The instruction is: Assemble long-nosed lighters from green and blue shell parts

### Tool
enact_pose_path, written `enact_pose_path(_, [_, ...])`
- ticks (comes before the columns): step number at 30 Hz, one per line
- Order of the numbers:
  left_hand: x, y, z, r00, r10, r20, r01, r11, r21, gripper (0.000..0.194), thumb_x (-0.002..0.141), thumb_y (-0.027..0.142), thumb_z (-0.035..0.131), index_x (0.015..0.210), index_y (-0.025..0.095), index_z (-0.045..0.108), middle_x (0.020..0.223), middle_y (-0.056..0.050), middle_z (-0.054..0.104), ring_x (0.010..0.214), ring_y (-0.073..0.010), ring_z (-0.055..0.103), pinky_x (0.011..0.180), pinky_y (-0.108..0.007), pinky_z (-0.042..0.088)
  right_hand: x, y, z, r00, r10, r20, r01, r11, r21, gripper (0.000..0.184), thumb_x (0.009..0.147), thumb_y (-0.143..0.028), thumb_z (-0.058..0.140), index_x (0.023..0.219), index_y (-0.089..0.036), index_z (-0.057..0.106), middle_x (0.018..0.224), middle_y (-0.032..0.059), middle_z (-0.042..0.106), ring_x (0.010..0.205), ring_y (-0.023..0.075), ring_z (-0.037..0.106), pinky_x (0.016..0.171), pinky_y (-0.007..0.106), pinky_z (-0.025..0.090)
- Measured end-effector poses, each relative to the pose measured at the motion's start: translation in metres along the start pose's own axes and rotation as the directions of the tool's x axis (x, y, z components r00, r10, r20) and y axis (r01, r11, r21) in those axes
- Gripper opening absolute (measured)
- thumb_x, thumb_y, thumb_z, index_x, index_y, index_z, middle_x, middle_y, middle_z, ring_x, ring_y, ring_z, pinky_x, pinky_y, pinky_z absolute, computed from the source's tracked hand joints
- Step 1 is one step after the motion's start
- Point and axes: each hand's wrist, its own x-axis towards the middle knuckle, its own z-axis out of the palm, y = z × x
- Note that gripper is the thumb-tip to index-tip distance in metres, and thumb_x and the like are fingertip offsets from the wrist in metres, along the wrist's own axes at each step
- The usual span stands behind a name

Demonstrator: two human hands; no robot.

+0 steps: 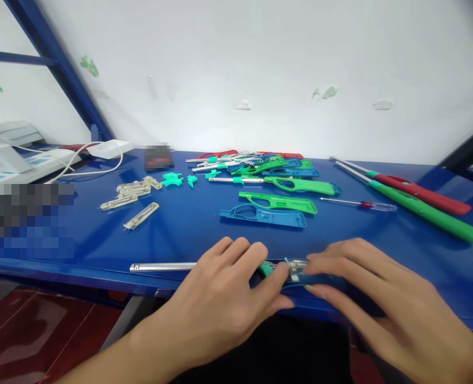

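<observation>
At the near edge of the blue table lies a partly assembled long-reach lighter (162,266), its metal tube pointing left. My left hand (224,293) is closed over its middle, thumb and index finger pressing by the teal trigger (266,269). The fingers of my right hand (384,290) pinch a clear fuel tank (298,265) set at the lighter's blue half-shell, much of which my hands hide. Farther back are an empty blue half-shell (276,216) and a green half-shell (296,202).
Several clear fuel tanks (141,216) and teal triggers (172,179) lie at the left. Behind is a pile of lighter parts (256,165). A screwdriver (367,205) and two long lighters (428,210) rest at the right. White cables (96,173) run at far left.
</observation>
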Motion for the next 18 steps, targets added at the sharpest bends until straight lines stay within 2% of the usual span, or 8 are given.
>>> enact_pose_path(4, [0.001,-0.0011,-0.0009,1.0,0.008,0.003,-0.008,1.0,0.002,0.035,0.126,0.035,0.049,0.121,0.015,0.077,0.091,-0.003,0.062,0.077,-0.0209,0.063,0.071,-0.037,0.056,0.0019,-0.0007,-0.0006,1.0,-0.008,-0.007,0.008,1.0,-0.016,0.023,0.12,-0.043,0.061,0.136,-0.038,0.077,0.114,-0.001,0.085,0.099,0.0182,0.083,0.086,0.029,0.066])
enact_pose_path(18, [0.0019,0.0003,0.0007,1.0,0.011,0.015,-0.012,0.999,0.033,0.033,0.126,0.034,0.046,0.12,0.02,0.075,0.09,-0.002,0.061,0.076,-0.0222,0.06,0.07,-0.037,0.055,-0.0007,0.0006,-0.0005,1.0,0.023,0.013,-0.023,0.999,0.024,0.02,0.119,-0.041,0.064,0.133,-0.038,0.077,0.116,-0.0022,0.085,0.101,0.0177,0.083,0.088,0.027,0.066])
